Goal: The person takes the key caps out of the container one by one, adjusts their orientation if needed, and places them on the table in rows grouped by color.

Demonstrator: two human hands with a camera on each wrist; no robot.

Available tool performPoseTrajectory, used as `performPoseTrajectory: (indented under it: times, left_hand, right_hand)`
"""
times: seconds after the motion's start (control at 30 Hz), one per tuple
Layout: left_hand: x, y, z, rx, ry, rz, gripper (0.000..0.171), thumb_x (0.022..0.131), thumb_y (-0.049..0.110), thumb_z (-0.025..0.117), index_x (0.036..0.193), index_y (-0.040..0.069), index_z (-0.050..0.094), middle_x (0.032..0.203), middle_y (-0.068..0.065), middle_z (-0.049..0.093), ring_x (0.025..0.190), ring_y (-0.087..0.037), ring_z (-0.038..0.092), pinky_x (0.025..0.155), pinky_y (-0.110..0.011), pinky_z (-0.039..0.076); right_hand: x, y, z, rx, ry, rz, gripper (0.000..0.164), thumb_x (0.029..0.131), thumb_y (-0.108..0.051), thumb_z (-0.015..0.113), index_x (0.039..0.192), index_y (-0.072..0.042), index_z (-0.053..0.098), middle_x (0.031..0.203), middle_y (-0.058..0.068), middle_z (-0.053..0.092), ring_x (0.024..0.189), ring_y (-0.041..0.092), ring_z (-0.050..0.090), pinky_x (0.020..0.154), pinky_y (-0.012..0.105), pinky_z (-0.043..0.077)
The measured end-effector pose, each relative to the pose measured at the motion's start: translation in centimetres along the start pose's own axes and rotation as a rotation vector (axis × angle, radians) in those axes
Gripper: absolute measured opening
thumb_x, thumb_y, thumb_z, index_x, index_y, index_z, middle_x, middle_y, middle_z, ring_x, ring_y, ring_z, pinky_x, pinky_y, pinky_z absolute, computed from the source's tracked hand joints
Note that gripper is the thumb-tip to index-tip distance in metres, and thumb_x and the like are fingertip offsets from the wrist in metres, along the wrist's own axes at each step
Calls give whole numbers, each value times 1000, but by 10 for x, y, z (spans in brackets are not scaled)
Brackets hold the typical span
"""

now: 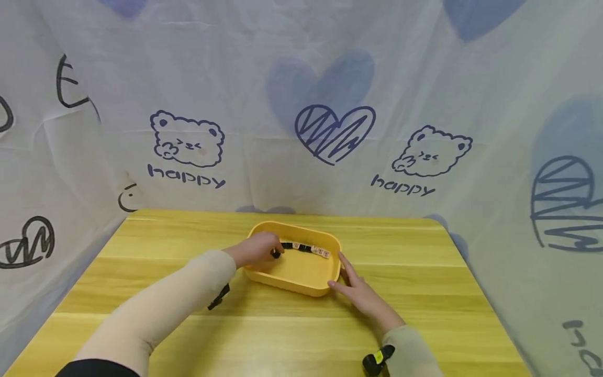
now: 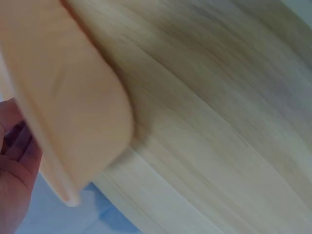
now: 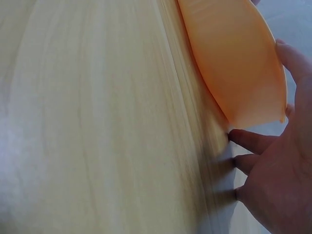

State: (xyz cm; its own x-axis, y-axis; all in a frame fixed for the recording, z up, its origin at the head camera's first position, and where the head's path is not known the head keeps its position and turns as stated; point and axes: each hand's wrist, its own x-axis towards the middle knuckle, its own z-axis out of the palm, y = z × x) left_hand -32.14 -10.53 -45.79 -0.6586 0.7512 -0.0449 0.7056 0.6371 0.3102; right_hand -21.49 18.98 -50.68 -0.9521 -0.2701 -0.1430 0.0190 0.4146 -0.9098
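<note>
A yellow plastic tray (image 1: 301,267) stands on the table, and along its far inside wall runs a row of small blocks (image 1: 305,248), some black and some white with printed marks. My left hand (image 1: 258,248) reaches over the left end of the tray, fingers curled down inside it. A small black block (image 1: 275,254) shows at those fingertips, partly covered by them. In the left wrist view the tray's wall hides most of the fingers (image 2: 14,114). At the tray's right end, my right hand (image 1: 356,289) touches the outside and rim with spread fingers, thumb at the near corner.
The wood-grain table (image 1: 400,293) extends around the tray on all sides. Behind it hangs a pale cloth (image 1: 264,173) printed with bears and hearts. Black straps with small devices are at both wrists, the right one (image 1: 377,360) near the table's front.
</note>
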Motion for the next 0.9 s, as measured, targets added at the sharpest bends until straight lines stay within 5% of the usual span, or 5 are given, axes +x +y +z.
performPoseTrajectory:
  times: [0.33,0.57,0.9]
  left_hand:
    - [-13,30,-15,-82,163,-1,26,77,8,82,103,5,77,82,-2,55,71,-11,47,63,-23,43]
    - [-24,54,-9,-227,297,15,22,77,9,82,99,12,79,87,4,68,77,-10,61,67,-22,50]
    - [-46,79,4,-384,318,-86,18,79,10,81,97,9,78,85,7,69,77,-8,62,69,-25,51]
  right_hand:
    - [2,2,-1,-32,-1,1,82,97,-34,61,157,-34,5,152,22,32,143,36,22,113,58,12]
    - [0,0,-1,-101,-2,-5,81,98,-36,58,158,-31,3,151,20,35,142,36,24,111,57,-11]
    - [2,1,-1,-124,-6,-12,82,98,-38,57,158,-31,1,152,19,33,142,37,21,111,58,-11]
